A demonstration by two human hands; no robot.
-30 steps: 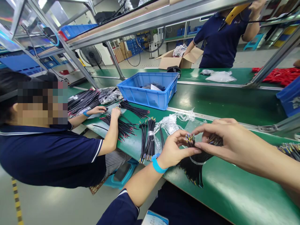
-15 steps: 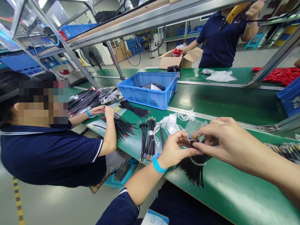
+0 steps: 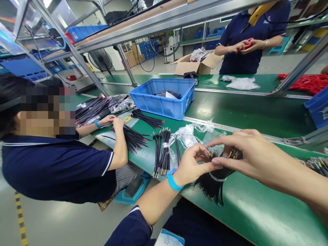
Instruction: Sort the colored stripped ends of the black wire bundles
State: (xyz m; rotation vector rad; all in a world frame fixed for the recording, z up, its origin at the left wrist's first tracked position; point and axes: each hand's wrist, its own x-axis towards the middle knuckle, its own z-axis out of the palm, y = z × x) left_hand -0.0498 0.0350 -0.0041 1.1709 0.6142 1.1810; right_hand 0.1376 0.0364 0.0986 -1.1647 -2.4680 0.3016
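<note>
A bundle of short black cables (image 3: 214, 180) with coloured wire ends, bound by a white tie, is held just above the green bench (image 3: 256, 212). My left hand (image 3: 192, 164), with a blue wristband, pinches the coloured ends from the left. My right hand (image 3: 243, 153) grips the same ends from the right, fingers curled over them. The black tails fan out toward the bench's near edge. A second tied bundle (image 3: 162, 152) lies to the left, beside crumpled clear plastic bags (image 3: 191, 133).
A blue crate (image 3: 164, 97) stands on the belt behind. A seated co-worker at left has both hands on loose black cables (image 3: 133, 138). Another person stands at the far side by a cardboard box (image 3: 197, 63). Red parts (image 3: 307, 82) and more cables (image 3: 316, 164) lie right.
My hands stay on the bundle, fingers shifting slightly over its ends. The co-worker's hand drew back left along the cables. The far person lowered both arms and now holds something red.
</note>
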